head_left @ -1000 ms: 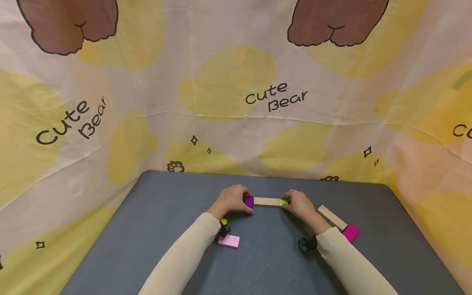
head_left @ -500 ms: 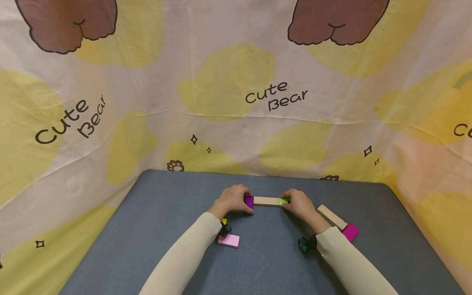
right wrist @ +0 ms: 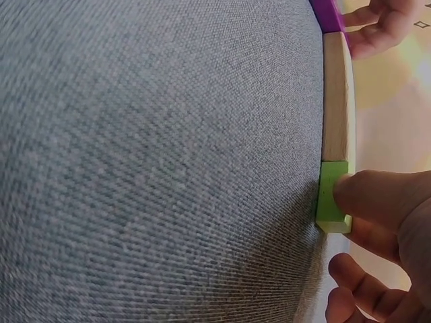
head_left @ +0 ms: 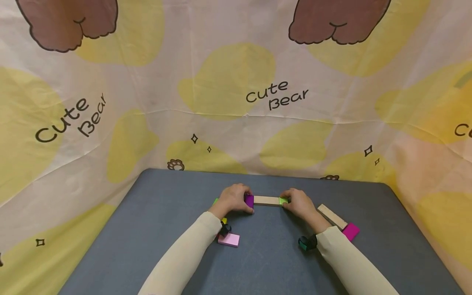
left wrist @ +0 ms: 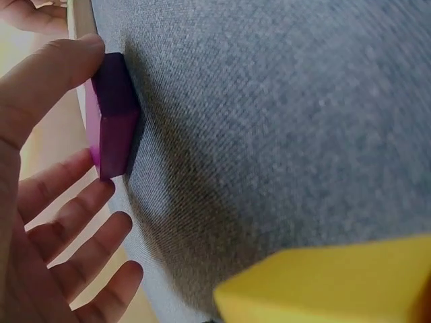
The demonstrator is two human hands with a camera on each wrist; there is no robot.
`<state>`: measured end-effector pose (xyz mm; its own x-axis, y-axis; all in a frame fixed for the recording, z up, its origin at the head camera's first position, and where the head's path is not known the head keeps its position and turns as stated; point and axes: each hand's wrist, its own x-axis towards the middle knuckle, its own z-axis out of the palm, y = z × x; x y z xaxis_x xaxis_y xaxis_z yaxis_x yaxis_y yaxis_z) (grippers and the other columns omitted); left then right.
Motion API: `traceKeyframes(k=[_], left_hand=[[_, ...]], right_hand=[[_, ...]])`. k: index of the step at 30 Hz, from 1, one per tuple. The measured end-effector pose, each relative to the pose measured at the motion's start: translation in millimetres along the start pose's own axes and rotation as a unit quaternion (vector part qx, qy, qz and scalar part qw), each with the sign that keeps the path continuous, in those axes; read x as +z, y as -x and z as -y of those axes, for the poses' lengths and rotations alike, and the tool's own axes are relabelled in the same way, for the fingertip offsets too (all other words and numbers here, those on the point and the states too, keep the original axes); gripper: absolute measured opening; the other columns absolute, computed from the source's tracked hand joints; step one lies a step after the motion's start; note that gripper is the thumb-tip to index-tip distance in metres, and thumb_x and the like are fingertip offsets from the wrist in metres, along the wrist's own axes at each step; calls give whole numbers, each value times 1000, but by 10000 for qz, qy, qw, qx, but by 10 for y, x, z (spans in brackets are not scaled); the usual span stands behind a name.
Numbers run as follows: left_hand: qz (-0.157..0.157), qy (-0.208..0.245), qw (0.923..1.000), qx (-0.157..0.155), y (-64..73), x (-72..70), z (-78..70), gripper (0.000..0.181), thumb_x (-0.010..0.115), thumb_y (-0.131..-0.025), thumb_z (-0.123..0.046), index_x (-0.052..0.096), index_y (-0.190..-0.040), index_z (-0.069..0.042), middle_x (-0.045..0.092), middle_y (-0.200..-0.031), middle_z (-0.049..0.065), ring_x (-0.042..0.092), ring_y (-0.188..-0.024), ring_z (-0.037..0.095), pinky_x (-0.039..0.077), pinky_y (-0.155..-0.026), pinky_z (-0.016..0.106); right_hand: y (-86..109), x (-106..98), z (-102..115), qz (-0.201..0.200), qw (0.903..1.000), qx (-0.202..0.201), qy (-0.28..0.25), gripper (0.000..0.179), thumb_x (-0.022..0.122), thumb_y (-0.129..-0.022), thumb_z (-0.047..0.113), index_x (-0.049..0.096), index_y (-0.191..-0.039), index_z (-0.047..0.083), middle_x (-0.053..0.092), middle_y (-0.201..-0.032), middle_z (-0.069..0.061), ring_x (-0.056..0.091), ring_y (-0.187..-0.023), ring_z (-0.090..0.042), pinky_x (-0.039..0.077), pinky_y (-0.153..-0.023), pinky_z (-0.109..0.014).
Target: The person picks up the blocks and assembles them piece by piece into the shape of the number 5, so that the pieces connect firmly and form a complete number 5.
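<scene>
Yellow-blotched cloth [head_left: 236, 139], printed with "cute Bear" and brown bear shapes, fills most of what reaches me over the head feed, hanging behind and beside a grey table [head_left: 273, 258]. Two cream sleeves [head_left: 184, 254] reach in from the near edge, with a dark device strapped at each wrist. Out toward the far side of the table I see the left hand [head_left: 233, 198] pinching a purple block, thumb on the near side and fingertips on the other, its remaining fingers spread apart in the left wrist view. The right hand [head_left: 300, 205] has a narrow grip of its own, thumb and forefinger closed on a small green block. Between the hands lies a plain wooden block [head_left: 266, 200], its left end touching the purple block [head_left: 249, 201] and its right end touching the green block [head_left: 283, 201], all three in one row. Beyond the right wrist I have a second wooden block [head_left: 332, 215] lying at a slant, a magenta block [head_left: 350, 232] at its near end. Nearer me lies a pink block [head_left: 229, 240], and by the left wrist a yellow piece [left wrist: 330, 282], too cropped and blurred for me to judge its full shape.
</scene>
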<state>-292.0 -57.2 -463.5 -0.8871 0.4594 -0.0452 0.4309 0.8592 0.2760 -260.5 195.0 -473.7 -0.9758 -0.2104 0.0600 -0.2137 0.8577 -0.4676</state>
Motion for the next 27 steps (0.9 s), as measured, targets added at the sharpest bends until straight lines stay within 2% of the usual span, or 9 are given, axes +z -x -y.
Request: traceKeyframes(k=[7,17,27], left_hand=[[-83,-47,9999,45,62,-39,23,59,80,-67,-53,67,-115,-21,64,-109,0,58,-96,17,50,-81,36],[-36,133,9998,116,257,-142,29,57,79,-71,-49,66,-117,-19,64,-113,1,58,-100,17,51,-88,38],[38,385,9968,701,588,-213,24,44,76,-79,-40,67,-115,-17,64,-111,2,60,-97,18,52,-84,36]], right_hand=[[22,-5,7,-15,10000,-63,13,22,72,-83,11,73,-105,9,68,-107,-10,64,-92,-27,52,-74,-44],[14,5,-6,-32,9999,-134,-29,23,72,-83,12,73,-105,8,68,-105,-11,64,-91,-27,52,-74,-44],[19,-11,6,3,10000,-65,3,22,72,-83,10,73,-105,9,67,-105,-11,64,-90,-27,51,-73,-44]])
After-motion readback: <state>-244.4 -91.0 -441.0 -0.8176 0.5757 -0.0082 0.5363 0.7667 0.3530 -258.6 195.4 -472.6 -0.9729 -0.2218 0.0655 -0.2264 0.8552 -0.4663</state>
